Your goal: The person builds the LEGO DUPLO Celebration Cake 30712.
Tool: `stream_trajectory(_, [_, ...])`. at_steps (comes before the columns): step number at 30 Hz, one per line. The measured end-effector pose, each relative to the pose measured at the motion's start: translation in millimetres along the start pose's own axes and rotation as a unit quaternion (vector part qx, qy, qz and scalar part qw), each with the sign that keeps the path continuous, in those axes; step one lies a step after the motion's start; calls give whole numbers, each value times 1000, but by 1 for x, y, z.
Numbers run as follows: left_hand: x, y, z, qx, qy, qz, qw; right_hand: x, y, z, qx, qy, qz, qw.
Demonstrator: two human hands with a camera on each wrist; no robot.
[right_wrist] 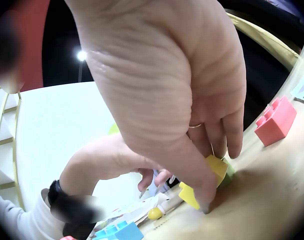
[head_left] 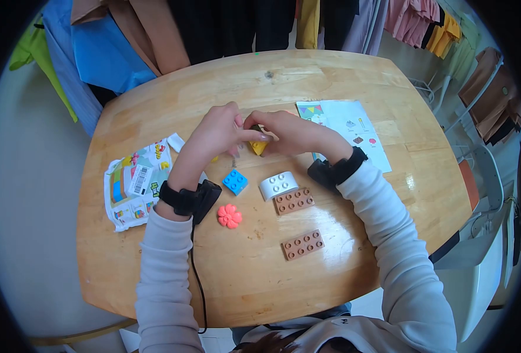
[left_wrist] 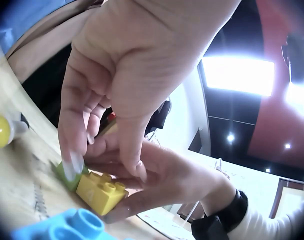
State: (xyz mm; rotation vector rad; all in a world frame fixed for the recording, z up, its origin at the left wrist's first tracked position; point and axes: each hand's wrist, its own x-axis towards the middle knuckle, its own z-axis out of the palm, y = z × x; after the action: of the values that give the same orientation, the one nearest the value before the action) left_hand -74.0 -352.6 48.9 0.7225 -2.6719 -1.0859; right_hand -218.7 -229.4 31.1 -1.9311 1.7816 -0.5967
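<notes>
A white printed plastic package [head_left: 137, 182] lies on the pale wooden table [head_left: 243, 285], left of the left hand's fingers. The left hand [head_left: 213, 129] points downward, its thumb spaced from its relaxed fingers; one fingertip overlaps a green block [left_wrist: 67, 176] in the left wrist view, but contact cannot be confirmed. A white piece with a round yellow end [left_wrist: 0, 131] lies near these fingers. On the person's side of the fingers are a square blue studded plastic block [head_left: 235, 182] and, nearer the person, a coral flower-shaped piece [head_left: 230, 216]. A yellow studded plastic block [left_wrist: 99, 194] is pinched by the thumb and fingers of the right hand [head_left: 287, 130], just beside the green block. On the person's side of the right fingers lie a white curved-sided block [head_left: 278, 185], a brown eight-stud block [head_left: 294, 202] just beside it, and a second brown block [head_left: 303, 245] nearer the person. A coral-red studded block [right_wrist: 276, 122] stands beyond the right fingertips. A printed paper leaflet [head_left: 357, 132] lies right of the right fingers.
</notes>
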Motion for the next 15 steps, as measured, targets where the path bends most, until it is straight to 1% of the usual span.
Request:
stream_trajectory(1, [-1, 0, -5, 39, -14, -12, 999, 0, -1, -1, -5, -15, 17, 1000])
stream_trajectory(2, [-1, -5, -6, 41, -14, -11, 999, 0, 1, -1, -4, -13, 16, 1000])
stream_trajectory(3, [1, -14, -5, 106, 20, 72, 992, -1, 4, -1, -27, -7, 1, 1000])
stream_trajectory(4, [2, -18, -5, 169, 53, 153, 972, -2, 7, -3, -50, -1, -15, 999])
stream_trajectory(5, [3, -23, -5, 170, 53, 154, 972, -4, 9, -5, -50, 0, -15, 999])
stream_trajectory(7, [4, -29, -4, 131, -12, 234, 963, -9, 8, -12, -100, 81, -92, 987])
stream_trajectory(8, [5, -33, 0, 130, -11, 234, 963, -10, 4, -14, -101, 80, -92, 987])
stream_trajectory(10, [5, -38, 8, 202, 4, 266, 943, -14, -6, -18, -132, 120, 45, 983])
stream_trajectory(11, [6, -38, 9, 201, 4, 266, 943, -13, -10, -14, -132, 120, 46, 983])
stream_trajectory(13, [7, -33, 8, 173, -48, 262, 948, -10, -18, -5, -158, 115, 129, 972])
stream_trajectory(14, [6, -30, 8, 173, -50, 261, 948, -8, -16, -1, -155, 115, 130, 972])
stream_trajectory(15, [4, -26, 7, 188, -59, 219, 956, -6, -12, 5, -168, 102, 119, 973])
